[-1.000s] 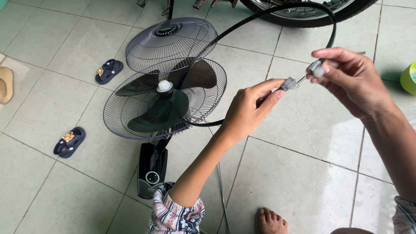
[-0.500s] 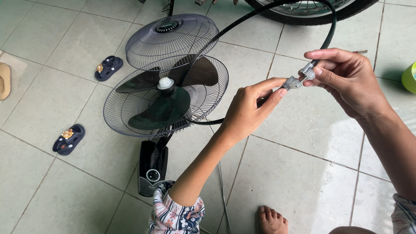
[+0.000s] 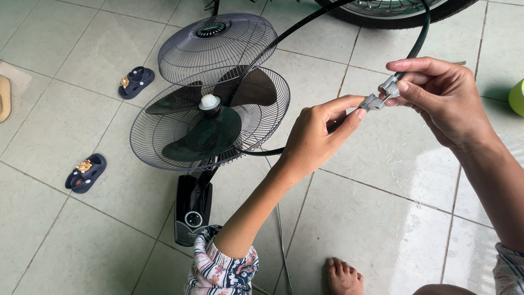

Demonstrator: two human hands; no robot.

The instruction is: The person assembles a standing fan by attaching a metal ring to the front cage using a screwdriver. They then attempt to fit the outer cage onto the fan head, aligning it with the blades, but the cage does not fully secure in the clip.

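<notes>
Both the left hand and right hand pinch the black rim band's grey clasp ends, seemingly touching, above the fan.

Floor tiles: glazed ceramic, pale green-grey, glossy with wet-looking reflections. Fan guard rim band: black plastic, smooth, semi-gloss. Clasp ends: grey metal, dull sheen. Rear fan grille and front fan grille: thin coated metal wire, dark, satin. Fan blades: dark translucent plastic, smooth. Fan base: glossy black plastic. Child's sandals: matt navy rubber. Sleeve: printed cloth.
</notes>
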